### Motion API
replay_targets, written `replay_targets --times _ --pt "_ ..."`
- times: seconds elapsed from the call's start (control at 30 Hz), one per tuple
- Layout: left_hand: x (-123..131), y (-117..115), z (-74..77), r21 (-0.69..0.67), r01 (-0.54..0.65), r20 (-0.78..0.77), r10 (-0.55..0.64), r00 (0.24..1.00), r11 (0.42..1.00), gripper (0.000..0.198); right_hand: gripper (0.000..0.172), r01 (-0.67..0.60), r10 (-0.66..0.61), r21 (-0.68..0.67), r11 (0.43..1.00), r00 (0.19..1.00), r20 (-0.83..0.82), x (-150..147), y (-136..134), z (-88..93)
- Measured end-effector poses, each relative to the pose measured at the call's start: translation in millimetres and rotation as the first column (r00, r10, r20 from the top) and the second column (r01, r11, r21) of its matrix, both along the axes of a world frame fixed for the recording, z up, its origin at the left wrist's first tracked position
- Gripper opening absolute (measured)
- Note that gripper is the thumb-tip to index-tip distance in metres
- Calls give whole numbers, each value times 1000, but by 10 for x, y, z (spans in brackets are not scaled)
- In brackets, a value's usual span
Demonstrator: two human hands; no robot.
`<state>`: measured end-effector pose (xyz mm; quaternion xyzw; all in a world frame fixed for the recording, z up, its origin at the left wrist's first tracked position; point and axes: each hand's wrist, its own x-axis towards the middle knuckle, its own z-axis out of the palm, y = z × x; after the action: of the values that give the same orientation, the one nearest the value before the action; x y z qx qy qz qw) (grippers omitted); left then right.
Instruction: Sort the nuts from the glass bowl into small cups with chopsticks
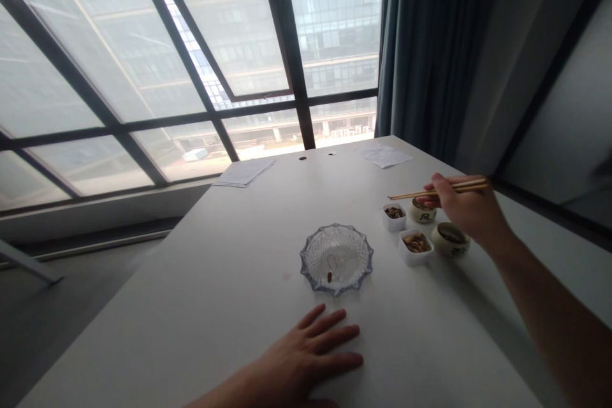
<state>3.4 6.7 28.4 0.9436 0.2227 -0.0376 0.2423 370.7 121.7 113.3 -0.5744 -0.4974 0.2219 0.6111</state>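
Note:
My right hand [456, 197] grips a pair of wooden chopsticks [411, 195], whose tips point left above a small white square cup [394, 223] of dark pieces. Nearer stands another white cup [415, 257] holding brownish pieces. Two cream round cups stand to the right: one [423, 215] bears a dark character and is partly under my hand, the other [450, 248] has dark contents. A scalloped clear glass bowl [310, 277] sits mid-table with one small dark brown piece [329, 276] inside. My left hand [320, 344] lies flat with fingers spread, just below the bowl.
The white table [215, 280] reaches toward large windows. White papers [246, 172] lie at its far left edge, and more sheets [385, 155] at the far right. Two small round marks or holes show near the far edge. A dark curtain [425, 51] hangs behind.

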Motion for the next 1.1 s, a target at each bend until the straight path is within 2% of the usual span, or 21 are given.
replay_targets --times 0.2,0.33,0.47,0.53,0.6,0.63,0.73,0.8,0.83,0.9,1.1 --pt "-4 3 -11 -3 -4 4 4 1000 1000 65 31 -57 78 -107 993 976 202 -87 45 -147" --pt "1 -1 9 -16 -2 6 2 1000 1000 65 32 -83 116 -128 988 954 278 -79 20 -138" --pt "5 -4 13 -16 -9 2 9 1000 1000 64 32 -107 115 -59 993 979 170 -92 -54 -40" --pt "2 -3 5 -3 -12 14 12 1000 1000 64 32 -197 201 -65 978 977 74 -145 -113 9" --pt "-2 -2 -4 7 -10 20 10 1000 1000 64 35 -346 350 -123 930 937 14 -226 -182 41" --pt "-4 0 -6 10 -7 20 7 1000 1000 64 38 -430 436 -160 889 900 6 -272 -217 48" --pt "-7 3 -4 20 -2 23 1 1000 1000 63 44 -639 675 -265 722 736 62 -413 -308 37" --pt "-7 4 0 26 2 21 -3 1000 1000 63 43 -720 782 -329 610 614 105 -504 -354 8" --pt "-6 4 3 29 3 22 -3 1000 1000 63 41 -738 812 -357 572 572 117 -549 -374 -11" --pt "-3 4 7 29 6 23 -7 1000 1000 63 40 -744 834 -394 540 538 127 -633 -405 -53" --pt "-4 -4 0 -2 0 25 0 1000 1000 63 40 -763 845 -377 524 520 123 -774 -424 -174"
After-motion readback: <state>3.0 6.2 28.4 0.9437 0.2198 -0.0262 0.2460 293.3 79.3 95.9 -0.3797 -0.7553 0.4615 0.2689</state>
